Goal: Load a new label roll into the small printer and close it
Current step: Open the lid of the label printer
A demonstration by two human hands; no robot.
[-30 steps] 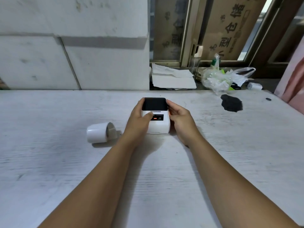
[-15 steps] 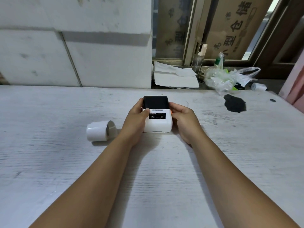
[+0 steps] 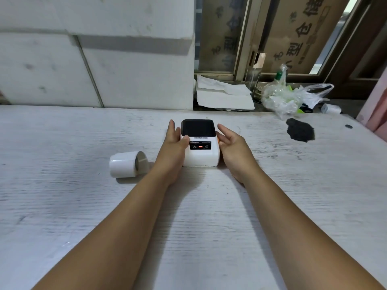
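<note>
On the table (image 3: 83, 206), hands flank the printer (image 3: 201, 155) (sides hidden).

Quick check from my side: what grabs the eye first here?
The small white printer with a black lid sits mid-table, lid down, with the left hand touching its side and the right hand open beside it. A white label roll lies on the whitewashed wooden table left of the printer.
</note>
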